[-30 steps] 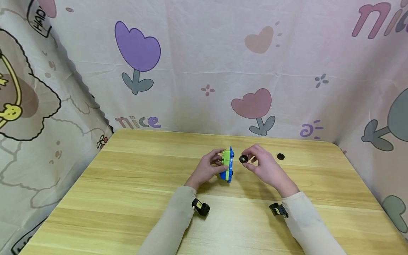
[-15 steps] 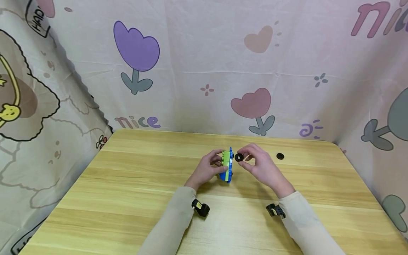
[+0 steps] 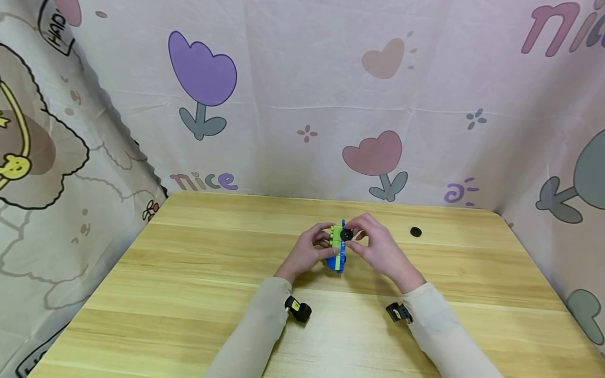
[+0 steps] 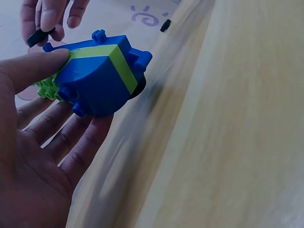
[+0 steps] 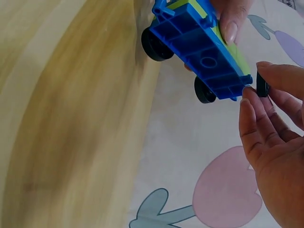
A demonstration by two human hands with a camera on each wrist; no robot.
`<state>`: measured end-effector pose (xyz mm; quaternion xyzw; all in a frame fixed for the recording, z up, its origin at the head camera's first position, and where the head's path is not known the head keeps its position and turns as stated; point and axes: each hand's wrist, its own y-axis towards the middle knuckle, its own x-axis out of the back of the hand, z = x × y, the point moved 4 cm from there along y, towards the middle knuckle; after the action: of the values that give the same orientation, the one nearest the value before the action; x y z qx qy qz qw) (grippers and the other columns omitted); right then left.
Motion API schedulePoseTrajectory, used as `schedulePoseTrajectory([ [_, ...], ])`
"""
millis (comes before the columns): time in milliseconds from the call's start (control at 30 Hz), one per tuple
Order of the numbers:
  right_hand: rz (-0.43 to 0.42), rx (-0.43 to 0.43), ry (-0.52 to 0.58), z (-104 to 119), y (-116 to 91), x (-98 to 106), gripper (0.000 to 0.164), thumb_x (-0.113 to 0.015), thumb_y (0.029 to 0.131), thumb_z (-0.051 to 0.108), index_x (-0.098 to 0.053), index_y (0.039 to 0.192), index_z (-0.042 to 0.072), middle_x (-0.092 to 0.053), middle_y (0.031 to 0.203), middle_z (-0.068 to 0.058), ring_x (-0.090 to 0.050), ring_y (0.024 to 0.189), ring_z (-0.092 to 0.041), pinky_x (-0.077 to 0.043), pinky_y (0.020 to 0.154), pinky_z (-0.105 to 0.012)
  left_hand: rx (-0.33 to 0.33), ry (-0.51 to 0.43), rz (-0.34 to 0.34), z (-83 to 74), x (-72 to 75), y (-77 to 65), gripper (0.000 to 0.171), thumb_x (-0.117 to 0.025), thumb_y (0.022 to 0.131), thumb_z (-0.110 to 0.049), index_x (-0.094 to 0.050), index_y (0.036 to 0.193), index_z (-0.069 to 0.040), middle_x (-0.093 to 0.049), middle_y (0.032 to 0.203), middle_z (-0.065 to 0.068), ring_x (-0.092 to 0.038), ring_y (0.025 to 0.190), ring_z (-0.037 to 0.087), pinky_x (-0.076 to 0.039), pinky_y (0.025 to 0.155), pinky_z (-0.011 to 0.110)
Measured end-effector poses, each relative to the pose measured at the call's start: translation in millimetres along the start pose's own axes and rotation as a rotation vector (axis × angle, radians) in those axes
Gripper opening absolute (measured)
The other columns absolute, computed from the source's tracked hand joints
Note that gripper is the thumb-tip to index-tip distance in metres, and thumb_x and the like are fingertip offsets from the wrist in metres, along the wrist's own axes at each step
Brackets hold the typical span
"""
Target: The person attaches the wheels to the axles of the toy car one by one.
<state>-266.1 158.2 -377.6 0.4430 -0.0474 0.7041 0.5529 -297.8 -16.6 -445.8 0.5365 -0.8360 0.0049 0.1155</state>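
Observation:
My left hand (image 3: 309, 249) grips a blue and lime-green toy car (image 3: 337, 247) made of building blocks, turned on its side above the table. In the right wrist view its blue underside (image 5: 209, 61) shows, with two black wheels on one side. A small black wheel (image 5: 261, 85) is pinched between the thumb and fingers of my right hand (image 3: 378, 252). That wheel is at the car's wheel-less side, near one end; whether it touches the car I cannot tell. In the left wrist view, green studs (image 4: 47, 90) stick out under the left thumb.
Another black wheel (image 3: 416, 231) lies on the wooden table (image 3: 189, 262), to the right of my right hand. A patterned cloth (image 3: 283, 79) hangs along the table's back edge and sides. Each wrist bears a small black camera (image 3: 299, 308).
My right hand has moved left, bringing the pinched wheel from a gap away up to the car. The left hand and the car stay almost in place.

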Motion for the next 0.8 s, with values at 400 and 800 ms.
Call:
schedulePoseTrajectory([
  [400, 0.009, -0.033, 0.015, -2.0, 0.9, -3.1, 0.031, -0.076, 0.083, -0.002, -0.062, 0.111, 0.003, -0.056, 0.106, -0.005, -0.061, 0.090, -0.025, -0.054, 0.079, -0.045, -0.001, 0.001, -0.025, 2.8, -0.2, 0.0, 0.061, -0.077, 0.086, -0.012, -0.050, 0.141, -0.011, -0.066, 0.107, 0.006, -0.061, 0.094, 0.021, -0.051, 0.086, 0.036],
  [800, 0.014, -0.052, 0.029, -4.0, 0.8, -6.4, 0.032, -0.076, 0.083, -0.004, -0.061, 0.110, 0.003, -0.055, 0.106, -0.004, -0.060, 0.097, -0.020, -0.055, 0.082, -0.034, -0.004, -0.021, -0.015, 2.0, -0.7, -0.3, 0.061, -0.076, 0.086, -0.009, -0.049, 0.141, -0.010, -0.065, 0.110, 0.007, -0.061, 0.095, 0.021, -0.052, 0.085, 0.034],
])
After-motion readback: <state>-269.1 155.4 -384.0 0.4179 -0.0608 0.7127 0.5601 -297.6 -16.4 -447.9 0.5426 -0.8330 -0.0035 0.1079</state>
